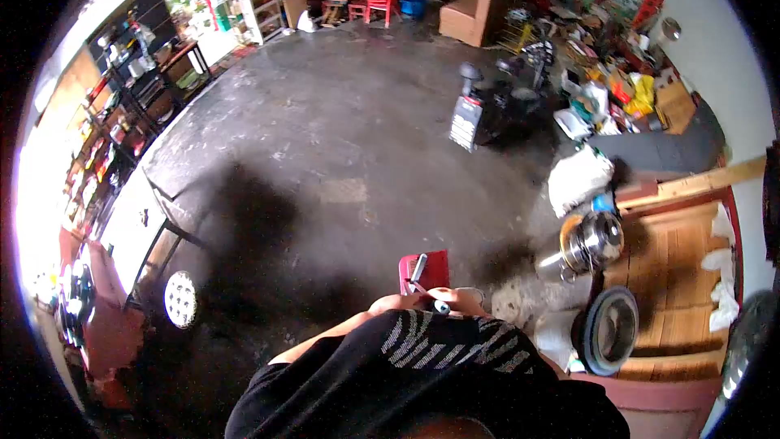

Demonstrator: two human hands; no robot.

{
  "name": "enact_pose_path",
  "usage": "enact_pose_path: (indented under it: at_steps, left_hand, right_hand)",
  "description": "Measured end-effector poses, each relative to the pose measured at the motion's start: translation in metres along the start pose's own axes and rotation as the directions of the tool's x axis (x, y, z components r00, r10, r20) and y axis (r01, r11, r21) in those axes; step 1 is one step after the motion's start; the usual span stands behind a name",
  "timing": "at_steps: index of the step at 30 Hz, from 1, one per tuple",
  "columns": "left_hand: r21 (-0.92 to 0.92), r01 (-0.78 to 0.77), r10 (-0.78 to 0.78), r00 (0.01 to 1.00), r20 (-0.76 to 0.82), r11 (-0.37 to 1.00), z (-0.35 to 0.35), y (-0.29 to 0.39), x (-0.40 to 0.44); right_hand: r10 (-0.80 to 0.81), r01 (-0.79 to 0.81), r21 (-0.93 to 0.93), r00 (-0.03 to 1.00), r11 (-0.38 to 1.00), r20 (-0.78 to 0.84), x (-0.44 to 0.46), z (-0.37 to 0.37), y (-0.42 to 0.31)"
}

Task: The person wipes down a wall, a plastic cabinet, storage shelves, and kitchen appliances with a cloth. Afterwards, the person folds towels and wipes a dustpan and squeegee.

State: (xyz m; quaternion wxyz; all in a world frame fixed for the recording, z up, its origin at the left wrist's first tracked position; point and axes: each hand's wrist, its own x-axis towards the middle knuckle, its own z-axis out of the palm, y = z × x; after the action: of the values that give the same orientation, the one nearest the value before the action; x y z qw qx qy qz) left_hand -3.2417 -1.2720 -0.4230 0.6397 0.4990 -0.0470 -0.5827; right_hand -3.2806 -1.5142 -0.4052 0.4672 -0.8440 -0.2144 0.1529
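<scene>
Close to my chest, my left hand (392, 302) and my right hand (462, 301) are near each other, fingers curled in. Between them shows a small round teal-and-white end (440, 306), perhaps of a handle. A slim pale grey stick-like piece (418, 267) extends forward from beside my left hand. Beyond my hands is a red, dustpan-like piece (436, 265), with the pale piece in front of part of it. My fingers and black shirt hide most of what I grip.
A scooter (508, 97) stands on the dark floor (325, 97) ahead. To my right are a shiny metal pot (597, 240), a round grey-rimmed tub (611, 331) and a wooden slatted bed (662, 284). A round white stool top (180, 300) is at left.
</scene>
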Motion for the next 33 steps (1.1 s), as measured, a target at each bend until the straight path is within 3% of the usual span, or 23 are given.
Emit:
enact_pose_path:
  at_steps: [2,5,6,9,11,13,14,22,28,33]
  left_hand:
    - [-0.01,-0.056,0.055,0.995,-0.088,0.998,-0.013,0.028,-0.017]
    - [-0.049,-0.128,0.115,0.969,-0.22,0.991,-0.044,0.058,-0.023]
    - [-0.063,-0.153,0.132,0.955,-0.267,0.986,-0.056,0.067,-0.024]
    - [-0.093,-0.225,0.168,0.895,-0.412,0.97,-0.09,0.096,-0.019]
    - [-0.106,-0.287,0.195,0.836,-0.513,0.952,-0.109,0.118,-0.011]
    - [-0.124,-0.347,0.206,0.769,-0.606,0.93,-0.121,0.141,-0.008]
    - [-0.129,-0.375,0.211,0.738,-0.641,0.918,-0.125,0.154,-0.005]
    - [-0.144,-0.594,0.208,0.483,-0.85,0.792,-0.171,0.235,0.009]
    - [-0.135,-0.655,0.207,0.418,-0.885,0.744,-0.273,0.286,0.011]
    - [-0.098,-0.599,0.264,0.487,-0.833,0.795,-0.4,0.365,-0.002]
  right_hand:
    - [-0.038,0.037,-0.154,0.999,0.987,0.002,0.036,-0.031,-0.031]
    - [-0.221,0.19,-0.189,0.962,0.963,-0.161,0.101,-0.049,-0.03]
    - [-0.07,0.008,-0.347,0.983,0.938,-0.167,0.122,-0.069,-0.08]
    - [-0.049,0.061,-0.24,0.997,0.969,0.054,0.197,-0.1,-0.065]
    - [-0.188,0.225,-0.153,0.956,0.962,0.226,0.255,-0.121,-0.054]
    - [-0.261,0.331,-0.187,0.911,0.925,0.32,0.304,-0.134,-0.051]
    - [-0.161,0.251,-0.16,0.886,0.955,0.435,0.326,-0.145,-0.062]
    - [-0.277,0.447,-0.093,0.691,0.89,0.667,0.479,-0.177,-0.071]
    - [-0.341,0.482,-0.045,0.681,0.875,0.648,0.599,-0.183,-0.06]
    - [-0.436,0.487,0.02,0.762,0.873,0.479,0.702,-0.214,-0.041]
